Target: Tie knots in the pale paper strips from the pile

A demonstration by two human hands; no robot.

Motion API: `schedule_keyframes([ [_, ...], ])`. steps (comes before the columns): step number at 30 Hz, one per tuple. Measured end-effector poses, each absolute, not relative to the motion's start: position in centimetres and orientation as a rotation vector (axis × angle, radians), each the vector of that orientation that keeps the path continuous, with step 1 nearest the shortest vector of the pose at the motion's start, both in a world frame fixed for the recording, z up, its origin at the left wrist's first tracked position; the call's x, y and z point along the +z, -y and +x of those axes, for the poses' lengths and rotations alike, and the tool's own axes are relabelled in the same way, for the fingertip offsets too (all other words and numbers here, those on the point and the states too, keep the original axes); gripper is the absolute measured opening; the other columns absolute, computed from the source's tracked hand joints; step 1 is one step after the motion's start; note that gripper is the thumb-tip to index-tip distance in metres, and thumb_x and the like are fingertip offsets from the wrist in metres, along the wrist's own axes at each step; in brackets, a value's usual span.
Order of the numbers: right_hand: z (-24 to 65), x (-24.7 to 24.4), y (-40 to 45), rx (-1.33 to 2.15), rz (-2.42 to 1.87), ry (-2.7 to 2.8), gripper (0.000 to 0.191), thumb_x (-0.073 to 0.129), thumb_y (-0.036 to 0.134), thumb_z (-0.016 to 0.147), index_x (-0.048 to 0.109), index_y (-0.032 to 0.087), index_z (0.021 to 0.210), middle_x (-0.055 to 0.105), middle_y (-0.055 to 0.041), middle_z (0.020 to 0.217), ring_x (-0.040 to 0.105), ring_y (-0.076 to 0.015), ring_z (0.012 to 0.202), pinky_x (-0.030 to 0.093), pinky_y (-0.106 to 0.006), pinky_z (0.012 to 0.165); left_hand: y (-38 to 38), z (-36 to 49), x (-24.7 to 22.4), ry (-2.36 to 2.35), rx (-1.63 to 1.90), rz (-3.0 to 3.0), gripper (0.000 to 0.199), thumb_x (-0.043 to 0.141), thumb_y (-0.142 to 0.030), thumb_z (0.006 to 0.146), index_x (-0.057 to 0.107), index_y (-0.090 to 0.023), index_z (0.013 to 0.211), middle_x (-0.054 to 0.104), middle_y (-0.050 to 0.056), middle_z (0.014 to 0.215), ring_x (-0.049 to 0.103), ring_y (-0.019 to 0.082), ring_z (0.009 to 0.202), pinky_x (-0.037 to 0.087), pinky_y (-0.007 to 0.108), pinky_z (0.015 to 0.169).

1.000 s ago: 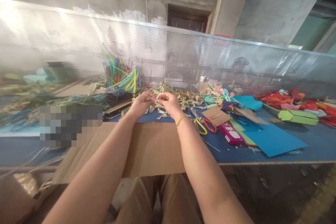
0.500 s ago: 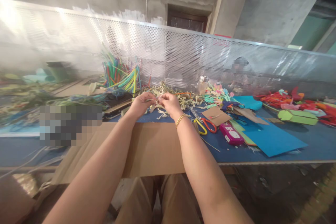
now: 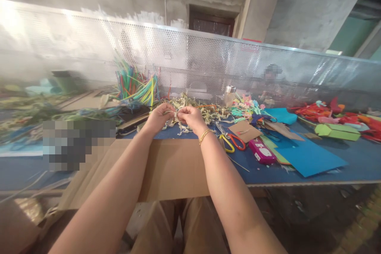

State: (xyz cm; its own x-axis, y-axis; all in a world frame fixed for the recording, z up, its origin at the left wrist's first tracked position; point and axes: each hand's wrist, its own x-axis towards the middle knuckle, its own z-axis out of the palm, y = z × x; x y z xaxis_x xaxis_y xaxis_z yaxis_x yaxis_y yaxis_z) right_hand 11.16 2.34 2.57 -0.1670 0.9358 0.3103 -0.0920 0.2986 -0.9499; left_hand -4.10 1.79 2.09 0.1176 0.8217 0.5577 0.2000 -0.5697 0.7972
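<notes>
My left hand (image 3: 160,118) and my right hand (image 3: 191,118) meet fingertip to fingertip over the table's far middle. Both are closed in a pinch around something small and pale between them, too small to make out. Behind and beside them spreads a pile of pale green curled strips (image 3: 210,113). Below my forearms a brown cardboard sheet (image 3: 175,168) lies over the table's front edge. To the right of my right hand rest yellow-handled scissors (image 3: 228,145) and orange-handled scissors (image 3: 238,142).
A purple box (image 3: 262,151), blue sheets (image 3: 309,154), a lidded jar (image 3: 229,96) and red pieces (image 3: 315,110) stand or lie to the right. Coloured stems (image 3: 133,83) stand at the back left. A perforated metal screen (image 3: 208,55) runs behind.
My hands have shifted very slightly to the left, and my right fingers have turned a little. The pinch of both hands remains.
</notes>
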Motion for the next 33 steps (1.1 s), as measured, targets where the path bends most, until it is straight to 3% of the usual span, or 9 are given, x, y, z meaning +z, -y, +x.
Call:
schedule_keyframes([
  [6,11.3,2.3,-2.8,1.028,-0.823,1.506,0.007,0.067,0.021,0.071,0.062,0.020,0.075,0.063,0.0036,0.062,0.059,-0.0108,0.057,0.049,-0.025,0.060,-1.9,-4.2,2.0,-1.005,1.435,1.846,0.017,0.065,-0.028,0.068,0.057,-0.019,0.079,0.061,-0.001,0.069,0.053,0.013,0.060,0.038,0.023,0.057],
  [13,11.8,1.6,-3.8,0.694,-0.970,1.729,0.005,0.065,0.019,0.070,0.062,0.020,0.065,0.064,0.0019,0.063,0.058,-0.0126,0.063,0.046,-0.026,0.064,-1.5,-4.1,2.1,-1.026,1.350,1.994,0.015,0.066,-0.029,0.069,0.060,-0.019,0.078,0.060,0.000,0.071,0.054,0.014,0.065,0.041,0.025,0.063],
  [22,11.3,2.3,-3.0,1.152,-0.899,1.461,0.010,0.060,0.015,0.071,0.058,0.017,0.062,0.056,0.0049,0.054,0.051,-0.0077,0.052,0.043,-0.021,0.059,-0.5,-3.6,2.4,-0.944,1.304,1.860,0.034,0.077,-0.028,0.059,0.058,-0.019,0.085,0.059,-0.001,0.067,0.054,0.013,0.058,0.040,0.024,0.054],
  [27,11.5,2.8,-2.4,1.130,-0.918,1.334,0.010,0.060,0.016,0.071,0.057,0.016,0.063,0.053,0.0055,0.051,0.047,-0.0063,0.049,0.038,-0.019,0.052,-0.8,-3.8,2.4,-0.990,1.258,1.921,0.028,0.076,-0.028,0.060,0.058,-0.019,0.080,0.054,-0.003,0.062,0.047,0.010,0.052,0.035,0.022,0.050],
  [33,11.4,2.6,-2.7,0.973,-0.918,1.328,0.009,0.059,0.020,0.074,0.058,0.016,0.067,0.058,0.0030,0.058,0.054,-0.0078,0.055,0.044,-0.021,0.060,-0.6,-3.7,2.5,-1.011,1.222,1.830,0.031,0.075,-0.030,0.060,0.057,-0.020,0.082,0.051,-0.005,0.057,0.044,0.009,0.045,0.031,0.021,0.044],
])
